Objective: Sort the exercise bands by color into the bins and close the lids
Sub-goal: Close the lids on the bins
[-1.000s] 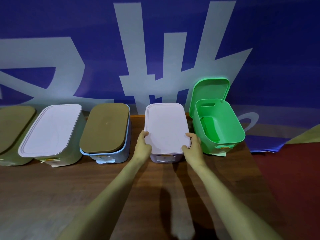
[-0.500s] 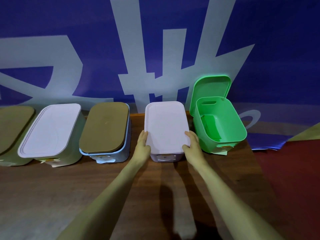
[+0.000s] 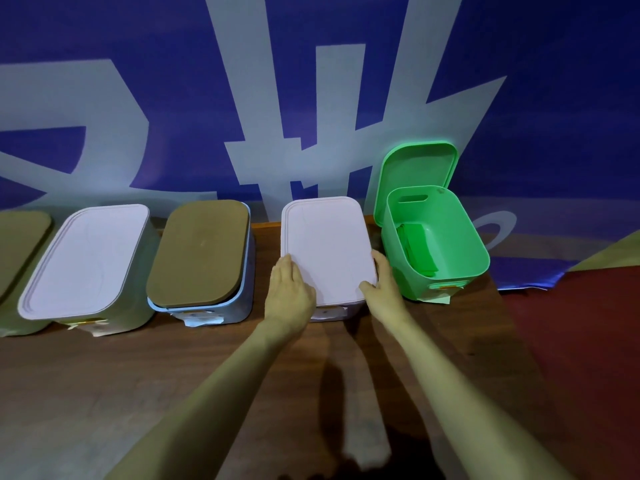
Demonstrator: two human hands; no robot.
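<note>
A row of bins stands along the back of the wooden table (image 3: 173,393). The pale pink lid (image 3: 325,244) lies flat on the pink bin in the middle. My left hand (image 3: 289,292) rests on the lid's near left corner with fingers laid flat. My right hand (image 3: 382,285) presses the near right corner, thumb on top. To the right, the green bin (image 3: 460,258) stands uncovered with green bands (image 3: 419,247) inside, and its green lid (image 3: 415,168) leans upright behind it.
Left of the pink bin are a blue bin with a brown lid (image 3: 199,254), an olive bin with a pale lid (image 3: 83,261), and part of another brown-lidded bin (image 3: 17,237). A blue banner (image 3: 207,98) hangs behind. The table's right edge drops to red floor (image 3: 588,341).
Both hands have slid slightly inward onto the pink lid's near corners. The lid and the bins have stayed where they were.
</note>
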